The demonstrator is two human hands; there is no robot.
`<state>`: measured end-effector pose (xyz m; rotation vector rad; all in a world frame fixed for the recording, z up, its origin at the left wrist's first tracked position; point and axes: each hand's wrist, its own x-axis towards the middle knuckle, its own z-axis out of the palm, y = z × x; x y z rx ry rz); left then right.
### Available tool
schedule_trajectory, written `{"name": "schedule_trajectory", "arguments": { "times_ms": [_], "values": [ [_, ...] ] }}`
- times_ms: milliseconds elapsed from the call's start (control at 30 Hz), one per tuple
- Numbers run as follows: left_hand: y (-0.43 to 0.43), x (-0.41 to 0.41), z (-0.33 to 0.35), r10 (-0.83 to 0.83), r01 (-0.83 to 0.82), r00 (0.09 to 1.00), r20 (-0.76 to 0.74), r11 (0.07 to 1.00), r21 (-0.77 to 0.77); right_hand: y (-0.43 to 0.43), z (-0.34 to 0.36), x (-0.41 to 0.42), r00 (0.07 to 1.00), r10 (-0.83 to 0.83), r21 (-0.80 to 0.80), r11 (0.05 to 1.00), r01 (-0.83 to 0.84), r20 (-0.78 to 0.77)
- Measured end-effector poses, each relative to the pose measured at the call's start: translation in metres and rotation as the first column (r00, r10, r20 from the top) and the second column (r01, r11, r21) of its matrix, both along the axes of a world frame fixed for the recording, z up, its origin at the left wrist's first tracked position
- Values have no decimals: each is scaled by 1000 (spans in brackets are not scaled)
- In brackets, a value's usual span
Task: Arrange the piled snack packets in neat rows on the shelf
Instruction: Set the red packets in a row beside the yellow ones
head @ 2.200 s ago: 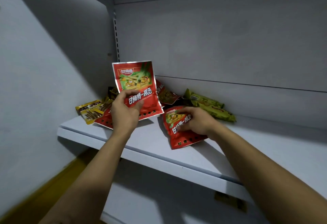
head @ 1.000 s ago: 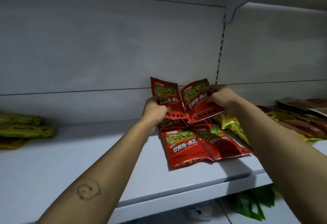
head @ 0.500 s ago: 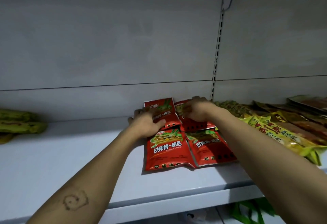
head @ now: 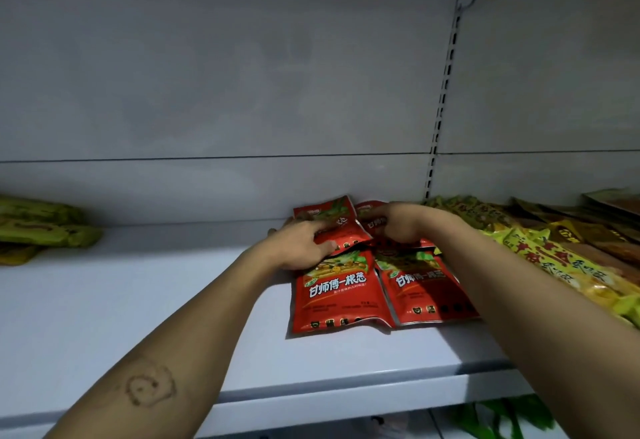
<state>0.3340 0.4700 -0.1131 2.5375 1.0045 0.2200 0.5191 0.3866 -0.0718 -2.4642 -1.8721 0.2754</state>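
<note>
My left hand (head: 300,248) pinches the back-left glossy red foil snack packet (head: 327,222). My right hand (head: 403,227) curls over the back-right red packet (head: 375,223), at 3 o'clock of the first, edges meeting. I judge this squares a second row behind the front pair of red packets (head: 332,295) at 6 o'clock. Yellow packets (head: 561,265) crowd the 3 o'clock side, while the white metal shelf (head: 138,300) lies open toward the green packets (head: 45,230) at 9 o'clock.

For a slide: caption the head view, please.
Left hand and right hand hold rear red packets behind front red packets on the shelf.
</note>
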Motion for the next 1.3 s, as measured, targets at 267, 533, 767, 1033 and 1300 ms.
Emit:
{"name": "schedule_trajectory", "arguments": {
  "times_ms": [267,533,767,1033,1300],
  "values": [
    [-3,-18,6,4,-7,999,53,999,54,5,27,-38,998,-32,123,992,25,54],
    [36,-148,22,212,-206,977,5,943,263,53,63,-151,989,129,222,964,-143,79],
    [54,-238,12,257,-256,966,27,943,213,87,46,-221,974,107,8,994,-110,201],
    [41,-162,28,-36,41,999,-28,975,218,74,18,-190,975,-63,21,998,60,213],
    [10,-64,21,-281,284,959,-36,952,114,15,28,-82,937,-298,81,954,288,183]
  ]
}}
